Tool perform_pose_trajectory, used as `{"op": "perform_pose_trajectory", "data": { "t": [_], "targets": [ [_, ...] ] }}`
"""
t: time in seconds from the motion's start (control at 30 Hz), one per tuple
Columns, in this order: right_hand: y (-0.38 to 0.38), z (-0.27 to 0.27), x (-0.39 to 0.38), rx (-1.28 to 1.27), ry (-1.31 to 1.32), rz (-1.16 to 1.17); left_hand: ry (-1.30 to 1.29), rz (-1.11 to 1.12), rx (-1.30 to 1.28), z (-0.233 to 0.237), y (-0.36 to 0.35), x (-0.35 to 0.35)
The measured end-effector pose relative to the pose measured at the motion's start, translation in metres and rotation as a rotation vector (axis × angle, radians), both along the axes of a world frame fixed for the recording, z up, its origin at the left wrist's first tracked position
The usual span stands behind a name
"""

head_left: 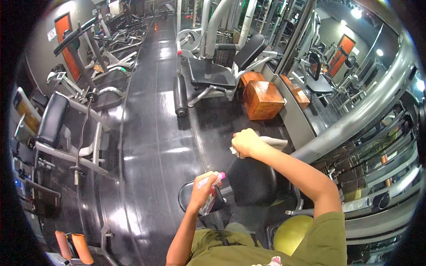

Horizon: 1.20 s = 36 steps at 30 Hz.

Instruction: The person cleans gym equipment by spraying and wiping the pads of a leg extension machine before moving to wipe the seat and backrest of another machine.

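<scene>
My left hand (203, 191) is wrapped round a clear spray bottle (207, 205) with a pink nozzle, held low in front of my body. Farther forward and to the right, my right hand (245, 142) is closed on a crumpled white cloth (235, 152), part of which sticks out below the fingers. That hand is at the far edge of a black padded seat (253, 181) on a gym machine. A smaller black pad (188, 195) lies behind the bottle, partly covered by my left hand.
Wooden boxes (265, 99) stand ahead by the mirror wall. Beyond my hands is a leg machine with a black seat (211, 73). A padded bench (53, 119) with a curved bar (84, 128) stands at left. A thick silver tube (355, 111) slants along my right, above a yellow-green ball (293, 234).
</scene>
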State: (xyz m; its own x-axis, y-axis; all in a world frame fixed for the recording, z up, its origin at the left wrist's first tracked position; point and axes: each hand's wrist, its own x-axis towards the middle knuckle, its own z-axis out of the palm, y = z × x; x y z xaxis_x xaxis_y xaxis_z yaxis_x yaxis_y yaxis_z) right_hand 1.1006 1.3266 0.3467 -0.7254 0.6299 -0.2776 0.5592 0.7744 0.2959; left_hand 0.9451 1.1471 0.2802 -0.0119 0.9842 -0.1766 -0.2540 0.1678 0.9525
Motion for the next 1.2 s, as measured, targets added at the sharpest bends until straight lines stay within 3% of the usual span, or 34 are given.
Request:
{"op": "perform_pose_trajectory", "data": {
  "t": [0.13,0.3,0.57,0.67,0.83,0.97,1.07,1.2],
  "targets": [
    [-0.028,0.042,0.003,-0.105,-0.124,-0.015,0.017,-0.013,-0.059,0.006,-0.004,0.002],
    [-0.037,0.103,0.036,-0.182,0.001,-0.086,0.089,-0.008,-0.018,-0.005,-0.001,0.008],
    [-0.04,0.011,0.026,0.042,0.111,0.137,0.118,-0.013,-0.032,0.006,-0.008,0.027],
    [-0.055,0.05,0.035,-0.073,0.016,0.09,0.119,-0.003,-0.041,0.005,-0.012,0.029],
    [-0.065,0.101,0.058,-0.042,0.064,-0.013,0.141,-0.029,-0.024,-0.003,-0.015,0.026],
    [-0.064,0.068,0.057,0.031,0.229,0.047,0.128,-0.035,-0.025,-0.004,-0.016,0.031],
    [-0.088,0.04,0.046,0.119,0.132,0.11,0.099,-0.052,-0.031,0.002,-0.016,0.035],
    [-0.105,0.059,0.055,0.029,0.096,0.076,0.14,-0.074,-0.013,0.008,-0.016,0.035]
  ]
}}
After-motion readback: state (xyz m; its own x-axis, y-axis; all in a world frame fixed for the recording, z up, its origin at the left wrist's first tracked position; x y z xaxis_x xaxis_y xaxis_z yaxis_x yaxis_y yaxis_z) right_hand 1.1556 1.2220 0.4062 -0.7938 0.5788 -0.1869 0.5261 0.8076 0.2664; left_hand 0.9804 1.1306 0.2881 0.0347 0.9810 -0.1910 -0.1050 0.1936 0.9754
